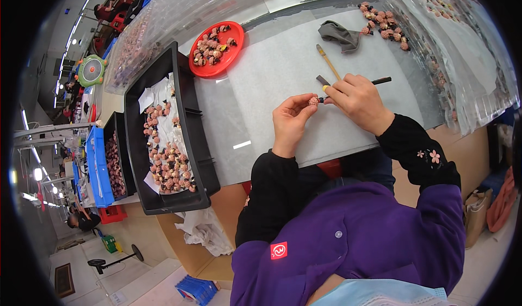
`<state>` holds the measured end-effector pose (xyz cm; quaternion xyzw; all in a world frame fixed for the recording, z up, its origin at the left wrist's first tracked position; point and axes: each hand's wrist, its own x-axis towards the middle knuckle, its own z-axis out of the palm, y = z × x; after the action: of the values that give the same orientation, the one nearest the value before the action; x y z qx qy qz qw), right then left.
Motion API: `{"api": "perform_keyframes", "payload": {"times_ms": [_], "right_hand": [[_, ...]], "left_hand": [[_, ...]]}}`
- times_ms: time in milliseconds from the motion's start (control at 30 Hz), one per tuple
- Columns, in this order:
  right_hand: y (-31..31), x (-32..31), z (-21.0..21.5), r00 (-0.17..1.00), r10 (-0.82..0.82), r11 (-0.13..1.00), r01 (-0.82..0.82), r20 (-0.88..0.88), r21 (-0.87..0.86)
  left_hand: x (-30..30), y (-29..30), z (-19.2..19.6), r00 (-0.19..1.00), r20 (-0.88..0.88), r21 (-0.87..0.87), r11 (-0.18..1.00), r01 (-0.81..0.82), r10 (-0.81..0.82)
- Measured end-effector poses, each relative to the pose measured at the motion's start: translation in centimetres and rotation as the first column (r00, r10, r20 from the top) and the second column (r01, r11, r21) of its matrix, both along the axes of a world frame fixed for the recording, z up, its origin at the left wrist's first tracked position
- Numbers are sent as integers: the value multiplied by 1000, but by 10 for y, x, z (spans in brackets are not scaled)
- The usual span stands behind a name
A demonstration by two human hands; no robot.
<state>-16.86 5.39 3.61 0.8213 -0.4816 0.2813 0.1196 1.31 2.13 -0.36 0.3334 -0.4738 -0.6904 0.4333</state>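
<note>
My left hand (293, 119) pinches a small pink bumpy piece (314, 101) with a dark part, between thumb and fingertips. My right hand (361, 102) is closed around a slim black pen-like tool (382, 80). The tool's tip meets the dark side of the piece, though the fingers partly cover the contact. Just beyond my right hand, a thin yellow-handled tool (329, 62) lies on the white work sheet (272, 61). A short grey flat tip (322, 80) shows beside my right fingers, the rest of it hidden.
A red round tray (239, 50) of similar pink pieces sits at the far left. Nearer stands a black crate (198, 143) with many more on white paper. A grey cloth (341, 35) and loose pink pieces (385, 23) lie far right, beside stacked clear plastic trays (462, 50).
</note>
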Motion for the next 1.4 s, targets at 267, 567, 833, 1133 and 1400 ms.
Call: {"api": "perform_keyframes", "payload": {"times_ms": [267,567,833,1133,1400], "right_hand": [[3,4,-2,998,-55,998,55,0,-15],[3,6,-2,997,-79,997,79,-15,-7],[4,5,0,998,-59,998,60,-29,31],[4,5,0,998,-40,999,42,-40,32],[4,7,-1,998,-55,998,54,-31,-20]], "left_hand": [[0,0,-1,1000,-8,-1,1000,-7,7],[0,0,0,1000,-10,8,1000,-12,12],[0,0,-1,1000,-7,3,1000,-7,7],[-1,1,2,1000,-2,20,1000,-7,7],[0,1,2,1000,12,12,1000,-7,7]]}}
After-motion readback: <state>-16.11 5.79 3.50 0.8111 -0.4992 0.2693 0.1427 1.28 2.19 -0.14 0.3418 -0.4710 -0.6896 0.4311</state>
